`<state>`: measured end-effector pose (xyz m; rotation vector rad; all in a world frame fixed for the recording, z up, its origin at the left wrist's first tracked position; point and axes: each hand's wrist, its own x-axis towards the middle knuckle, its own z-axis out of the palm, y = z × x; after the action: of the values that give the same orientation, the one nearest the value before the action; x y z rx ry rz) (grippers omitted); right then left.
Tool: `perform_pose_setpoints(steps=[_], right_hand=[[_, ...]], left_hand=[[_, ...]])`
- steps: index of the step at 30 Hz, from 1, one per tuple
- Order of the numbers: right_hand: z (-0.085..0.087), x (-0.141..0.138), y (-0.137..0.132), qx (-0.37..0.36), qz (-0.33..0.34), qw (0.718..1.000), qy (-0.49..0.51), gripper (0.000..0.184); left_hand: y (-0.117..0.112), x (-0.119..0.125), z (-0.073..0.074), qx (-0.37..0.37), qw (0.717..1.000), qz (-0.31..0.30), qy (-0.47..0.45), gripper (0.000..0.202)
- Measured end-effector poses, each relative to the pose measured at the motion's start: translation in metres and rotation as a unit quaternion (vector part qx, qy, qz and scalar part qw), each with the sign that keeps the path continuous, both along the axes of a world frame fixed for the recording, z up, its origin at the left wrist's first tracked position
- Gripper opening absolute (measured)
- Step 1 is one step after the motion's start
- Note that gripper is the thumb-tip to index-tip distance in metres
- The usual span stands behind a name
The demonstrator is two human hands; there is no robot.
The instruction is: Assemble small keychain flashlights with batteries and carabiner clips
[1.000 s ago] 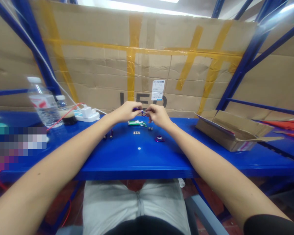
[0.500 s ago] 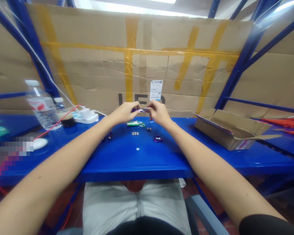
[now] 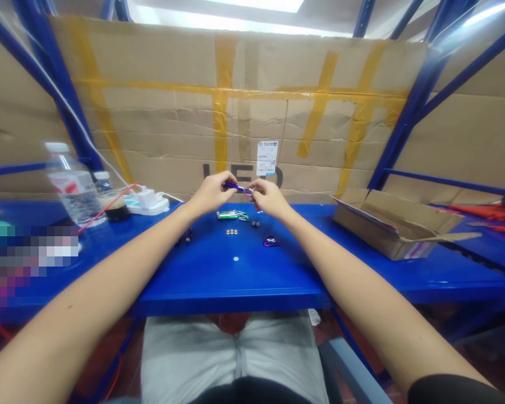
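Observation:
My left hand [image 3: 210,193] and my right hand [image 3: 268,197] meet above the blue table [image 3: 244,275], both pinched on a small purple flashlight [image 3: 234,187] with a metal ring at its right end. The left fingers hold its purple body; the right fingertips grip the ring end. Just below them on the table lies a green flashlight [image 3: 232,215]. Near it sit small round button cells [image 3: 232,230], a tiny metal part [image 3: 255,224] and a purple clip [image 3: 271,242]. A white dot [image 3: 235,259] lies closer to me.
A water bottle [image 3: 73,188], a dark jar [image 3: 114,205] and a white power strip [image 3: 148,199] with a red cable stand at left. An open cardboard box [image 3: 398,224] sits at right. Taped cardboard sheets [image 3: 252,112] and blue rack posts back the table.
Both hands stayed together at the same spot, turning the purple flashlight slightly between the fingers. The view shifted a little.

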<state>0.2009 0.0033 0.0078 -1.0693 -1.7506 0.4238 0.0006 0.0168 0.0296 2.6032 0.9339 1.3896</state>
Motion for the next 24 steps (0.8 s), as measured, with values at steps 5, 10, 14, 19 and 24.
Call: perform_pose_setpoints(steps=[5, 10, 14, 19, 24], right_hand=[[0.002, 0.0, -0.005, 0.154, -0.028, 0.983, -0.1, 0.02], [0.001, -0.003, -0.007, 0.15, 0.043, 0.984, -0.084, 0.018], [0.0, -0.002, -0.005, 0.167, 0.027, 0.982, -0.08, 0.015], [0.002, -0.003, -0.009, 0.22, 0.012, 0.967, -0.13, 0.015], [0.004, -0.008, -0.015, 0.253, 0.021, 0.954, -0.158, 0.02]], left_hand=[[0.0, 0.004, -0.004, -0.021, 0.999, -0.029, 0.003, 0.011], [-0.008, 0.01, -0.007, -0.045, 0.997, -0.056, -0.005, 0.015], [-0.007, 0.016, -0.007, -0.094, 0.988, -0.1, -0.077, 0.016], [0.002, 0.019, -0.001, -0.319, 0.866, -0.191, -0.335, 0.036], [0.004, 0.01, 0.002, -0.444, 0.763, -0.262, -0.39, 0.056]])
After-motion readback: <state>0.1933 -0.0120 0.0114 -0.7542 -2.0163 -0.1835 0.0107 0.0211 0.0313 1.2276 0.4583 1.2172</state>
